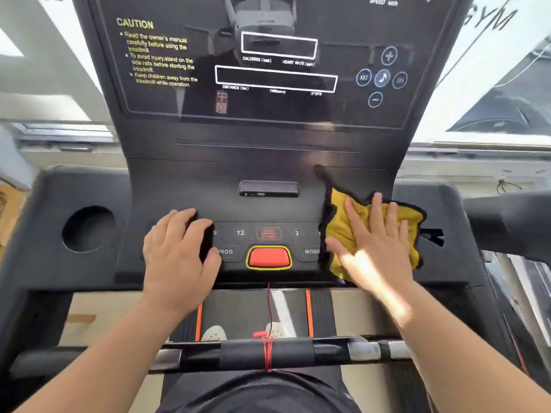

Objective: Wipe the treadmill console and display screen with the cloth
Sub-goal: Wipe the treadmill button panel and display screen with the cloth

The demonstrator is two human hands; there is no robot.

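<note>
The black treadmill console (268, 171) fills the middle of the view, and its dark display screen (268, 93) rises behind it with white readout boxes and caution text. A yellow cloth (343, 231) with a dark edge lies on the right side of the button panel. My right hand (372, 248) presses flat on the cloth with straight, spread fingers. My left hand (179, 248) rests on the left side of the panel, fingers slightly bent over the buttons, holding nothing.
A red stop button (269, 257) sits at the panel's centre between both hands. A round cup holder (88, 229) is at the left. A red safety cord (268, 347) hangs over the front handlebar (298, 351). Windows stand behind the console.
</note>
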